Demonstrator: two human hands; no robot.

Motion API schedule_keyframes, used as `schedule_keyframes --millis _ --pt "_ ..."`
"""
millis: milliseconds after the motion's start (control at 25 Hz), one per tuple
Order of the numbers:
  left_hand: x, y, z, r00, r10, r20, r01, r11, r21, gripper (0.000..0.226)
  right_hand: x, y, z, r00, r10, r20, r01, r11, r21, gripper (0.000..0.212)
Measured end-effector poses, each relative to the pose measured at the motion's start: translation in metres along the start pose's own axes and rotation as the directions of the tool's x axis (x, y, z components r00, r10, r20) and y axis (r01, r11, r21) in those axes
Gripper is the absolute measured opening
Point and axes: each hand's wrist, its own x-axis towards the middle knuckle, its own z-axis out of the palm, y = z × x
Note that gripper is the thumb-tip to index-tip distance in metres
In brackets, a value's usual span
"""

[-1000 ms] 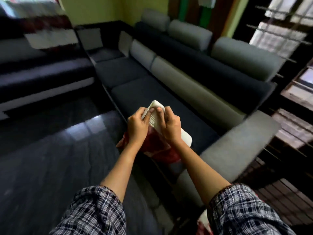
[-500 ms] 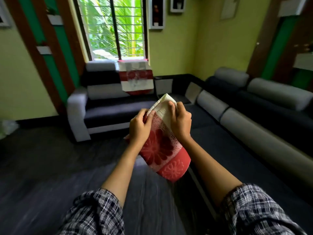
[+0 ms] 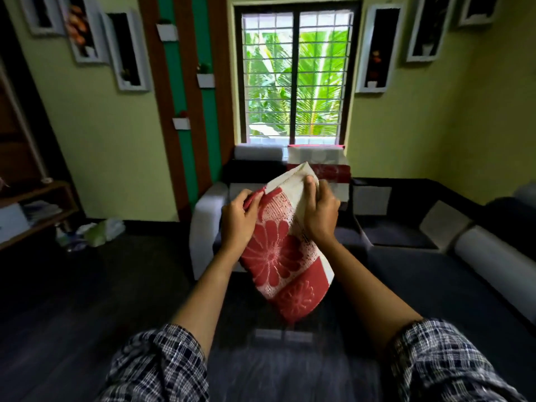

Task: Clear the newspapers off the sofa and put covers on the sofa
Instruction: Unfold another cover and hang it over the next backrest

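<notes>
The folded red floral sofa cover (image 3: 285, 256) is held in mid-air before the two-seat sofa (image 3: 203, 221). Its top edges are pinched by the curled fingers of the left hand (image 3: 239, 220) and right hand (image 3: 320, 216). The layers should be separated fully before draping on the uncovered backrest (image 3: 258, 153).

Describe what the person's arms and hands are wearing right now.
Both arms wear a checked shirt in dark and white plaid. The left sleeve and right sleeve end around the elbow, leaving the forearms bare. The left hand and right hand are bare: no gloves, and no watch, bracelet or rings show.
</notes>
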Motion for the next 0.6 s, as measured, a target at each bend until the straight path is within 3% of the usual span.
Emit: schedule_keyframes --millis 200,480,600 --pt "0.086 -0.104 -0.007 0.986 -0.117 0.117 0.108 0.991 0.083 0.044 0.066 0.037 0.124 0.999 -0.007 0.047 0.005 0.999 0.036 0.037" --pt "0.231 -0.256 -0.008 0.924 -0.381 -0.044 0.381 0.925 -0.017 0.018 0.142 0.106 0.305 0.999 0.04 0.021 -0.042 0.997 0.069 0.037" --pt "0.311 -0.321 -0.01 0.897 -0.436 -0.074 0.429 0.899 -0.093 0.016 0.188 0.116 0.388 0.997 0.077 0.001 -0.077 0.994 0.082 0.037"
